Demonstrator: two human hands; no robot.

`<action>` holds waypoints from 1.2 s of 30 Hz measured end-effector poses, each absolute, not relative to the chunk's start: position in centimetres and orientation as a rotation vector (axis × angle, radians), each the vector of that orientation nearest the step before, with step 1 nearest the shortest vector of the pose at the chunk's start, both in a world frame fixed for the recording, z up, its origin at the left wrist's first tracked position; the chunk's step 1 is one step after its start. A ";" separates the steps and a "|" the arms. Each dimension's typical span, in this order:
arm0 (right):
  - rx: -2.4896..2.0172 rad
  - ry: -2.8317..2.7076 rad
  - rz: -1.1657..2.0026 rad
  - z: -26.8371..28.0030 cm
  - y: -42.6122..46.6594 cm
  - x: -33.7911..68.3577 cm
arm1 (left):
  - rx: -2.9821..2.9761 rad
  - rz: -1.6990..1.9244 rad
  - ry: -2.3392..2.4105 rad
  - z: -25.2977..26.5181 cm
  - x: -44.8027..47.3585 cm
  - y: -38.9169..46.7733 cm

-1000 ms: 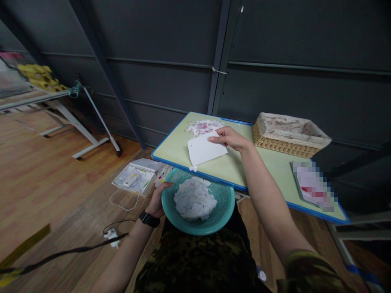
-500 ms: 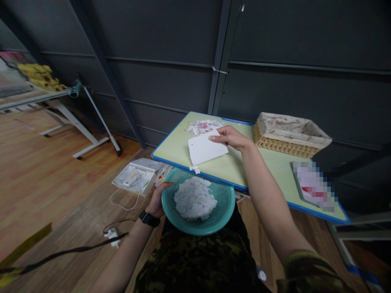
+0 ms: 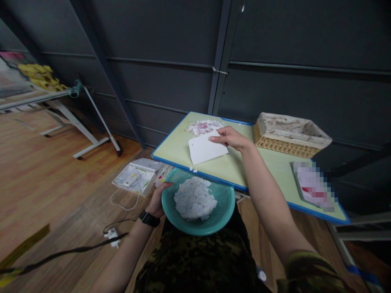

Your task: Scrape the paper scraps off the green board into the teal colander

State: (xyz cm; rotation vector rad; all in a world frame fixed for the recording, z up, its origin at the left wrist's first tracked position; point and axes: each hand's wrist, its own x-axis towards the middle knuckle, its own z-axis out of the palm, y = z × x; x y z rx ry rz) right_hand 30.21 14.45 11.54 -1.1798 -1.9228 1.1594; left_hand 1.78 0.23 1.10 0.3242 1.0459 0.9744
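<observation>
My right hand (image 3: pixel 230 137) pinches a white card (image 3: pixel 207 147) by its upper right corner, low over the pale green tabletop (image 3: pixel 168 146). Below the card, a couple of small white paper scraps (image 3: pixel 193 169) sit at the table's blue front edge. My left hand (image 3: pixel 158 199) grips the left rim of a teal plastic sieve basket (image 3: pixel 226 207), which is under that edge, in front of my body. A heap of white paper pieces (image 3: pixel 195 199) fills the basket's middle. Behind the card lies a pile of white and pinkish shreds (image 3: pixel 205 127).
A lined wicker basket (image 3: pixel 284 148) stands at the table's back right, near a blurred-out flat item (image 3: pixel 313 185). On the floor to the left are an opened white box (image 3: pixel 134 179), a white plug (image 3: pixel 112 237) and a black cable (image 3: pixel 76 249). A dark panelled wall (image 3: pixel 171 40) rises behind.
Fewer scraps show at the table edge below the card, with some gone from there. Both hands, the card and the basket have barely moved.
</observation>
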 end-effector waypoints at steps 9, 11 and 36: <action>-1.214 -1.834 1.061 10.9 15.1 30.0 | 0.316 0.971 1.030 1.2 1.7 0.2; -1.213 -1.885 1.094 11.0 15.0 30.1 | 0.315 0.980 1.031 1.1 1.7 0.3; -1.147 -1.920 1.270 11.1 14.5 29.5 | 0.363 1.013 1.006 1.1 1.7 0.3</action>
